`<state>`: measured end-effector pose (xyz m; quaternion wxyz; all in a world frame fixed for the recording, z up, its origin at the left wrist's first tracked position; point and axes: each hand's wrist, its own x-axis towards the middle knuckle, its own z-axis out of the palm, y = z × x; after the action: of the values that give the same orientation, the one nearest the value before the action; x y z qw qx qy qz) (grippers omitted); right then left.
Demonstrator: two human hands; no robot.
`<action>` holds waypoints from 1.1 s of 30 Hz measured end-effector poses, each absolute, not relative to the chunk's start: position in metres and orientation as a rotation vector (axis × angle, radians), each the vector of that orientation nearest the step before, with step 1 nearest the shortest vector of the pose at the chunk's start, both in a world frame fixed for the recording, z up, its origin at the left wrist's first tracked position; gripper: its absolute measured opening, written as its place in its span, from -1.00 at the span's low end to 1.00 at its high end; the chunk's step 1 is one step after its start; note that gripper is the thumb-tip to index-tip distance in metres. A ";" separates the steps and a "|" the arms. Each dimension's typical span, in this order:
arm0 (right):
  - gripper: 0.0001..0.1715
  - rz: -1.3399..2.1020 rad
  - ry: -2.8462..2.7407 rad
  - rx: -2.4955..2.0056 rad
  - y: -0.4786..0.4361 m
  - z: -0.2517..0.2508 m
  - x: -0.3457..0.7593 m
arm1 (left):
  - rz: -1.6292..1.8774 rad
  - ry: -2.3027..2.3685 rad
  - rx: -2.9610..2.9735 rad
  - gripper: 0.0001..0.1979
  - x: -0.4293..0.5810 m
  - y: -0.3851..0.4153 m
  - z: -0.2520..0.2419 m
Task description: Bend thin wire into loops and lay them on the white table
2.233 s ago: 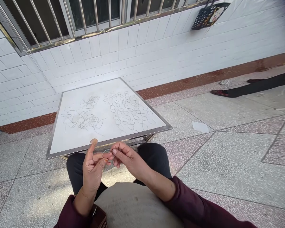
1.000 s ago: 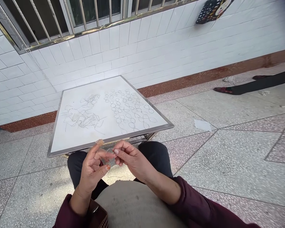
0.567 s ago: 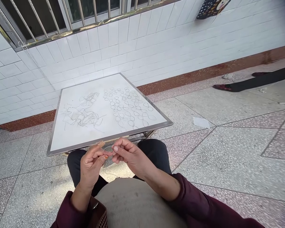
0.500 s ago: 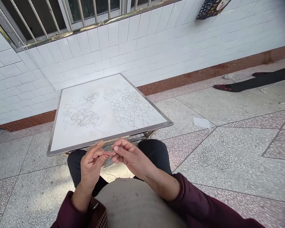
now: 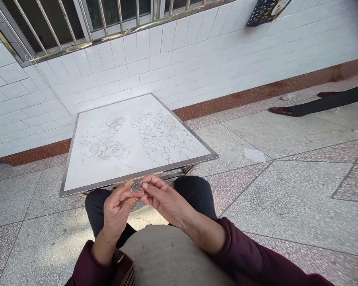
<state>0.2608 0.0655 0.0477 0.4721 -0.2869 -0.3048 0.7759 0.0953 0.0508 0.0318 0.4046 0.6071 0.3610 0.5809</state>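
Note:
A thin wire (image 5: 132, 186) is pinched between my two hands over my lap, bent in a small curve near the fingertips. My left hand (image 5: 118, 204) is closed on it with thumb and forefinger, and a tan wrap covers one fingertip. My right hand (image 5: 161, 196) grips the wire too, its fingertips touching those of the left. The wire's loose tail hangs below the hands. Just beyond them is the white table (image 5: 92, 178) with a metal rim. A tangle of loose wires (image 5: 107, 147) lies on its left half, and rows of looped wires (image 5: 164, 137) on its right.
A white tiled wall (image 5: 197, 59) with a barred window (image 5: 107, 20) stands behind the table. A patterned bag (image 5: 264, 14) hangs on the wall. At the right, another person's leg (image 5: 325, 103) reaches across the floor. A white paper (image 5: 254, 155) lies on the floor.
My left hand has shifted slightly right, closer to the right hand. The wire's curve between the fingers looks narrower. The right hand has barely moved.

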 end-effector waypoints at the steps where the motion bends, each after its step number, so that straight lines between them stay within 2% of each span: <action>1: -0.72 1.901 -0.747 -0.704 0.065 0.048 0.261 | 1.465 0.914 1.534 -0.58 0.095 0.051 0.032; 20: -0.69 1.966 -0.672 -0.712 0.065 0.044 0.259 | 1.431 0.781 1.794 -0.49 0.092 0.055 0.028; 30: -0.67 2.233 -0.448 -0.658 0.063 0.041 0.257 | 1.404 0.728 2.095 -0.49 0.093 0.058 0.039; 33: -0.63 2.306 -0.480 -0.638 0.063 0.040 0.256 | 1.389 0.762 2.210 -0.57 0.096 0.057 0.045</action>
<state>0.2561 0.0631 0.0399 0.3437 -0.2454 -0.1846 0.8875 0.0962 0.0570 0.0452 0.2097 0.7946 0.2739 0.4996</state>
